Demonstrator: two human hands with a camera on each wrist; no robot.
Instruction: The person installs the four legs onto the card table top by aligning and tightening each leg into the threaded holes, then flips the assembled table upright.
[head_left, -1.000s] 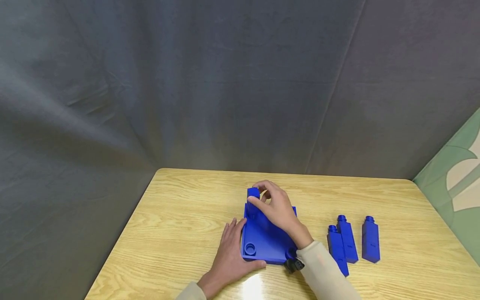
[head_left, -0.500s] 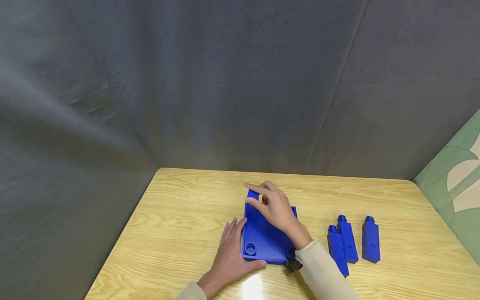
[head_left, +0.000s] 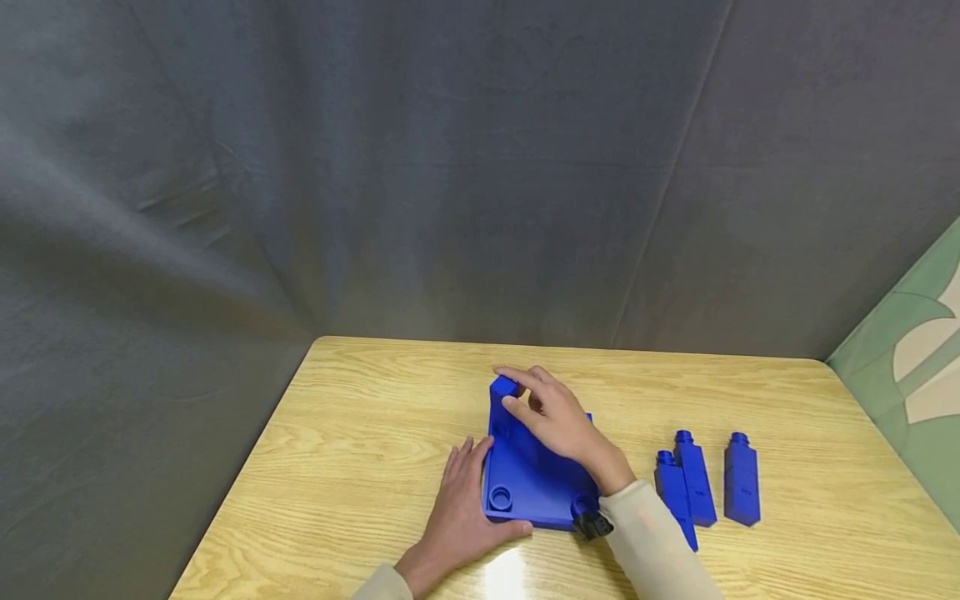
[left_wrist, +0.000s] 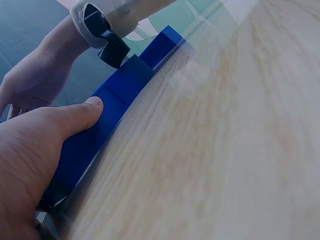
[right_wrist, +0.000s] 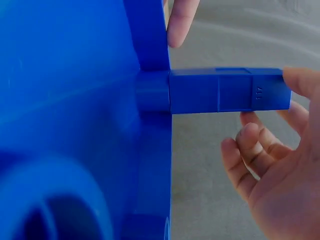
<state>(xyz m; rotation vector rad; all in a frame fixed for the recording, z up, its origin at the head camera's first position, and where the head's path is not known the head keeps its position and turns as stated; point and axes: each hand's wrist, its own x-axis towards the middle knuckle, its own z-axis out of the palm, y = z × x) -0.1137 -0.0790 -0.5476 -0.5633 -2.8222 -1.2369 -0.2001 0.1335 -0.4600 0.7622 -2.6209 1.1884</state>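
Note:
In the head view a blue tabletop piece (head_left: 536,479) with raised rims lies underside up, a round socket (head_left: 500,499) at its near left corner. A square blue table leg (right_wrist: 230,92) stands upright at the far left corner, its neck inside the socket. My right hand (head_left: 555,417) holds the leg's upper end, thumb on its side and a finger over the top. My left hand (head_left: 461,508) braces the near left corner, straight fingers along the left rim and thumb (left_wrist: 82,115) pressed on the near side. The far right socket is hidden by the right hand.
Three more blue legs with threaded necks lie to the right on the wooden table (head_left: 337,467): one leg (head_left: 669,483) beside a second leg (head_left: 697,483), and a third leg (head_left: 742,483) apart. A grey curtain (head_left: 450,208) hangs behind.
The right hand's fingers have shifted about the leg's top, opening from it and coming back round it. The leg leans slightly differently. Left hand and tabletop piece stay still.

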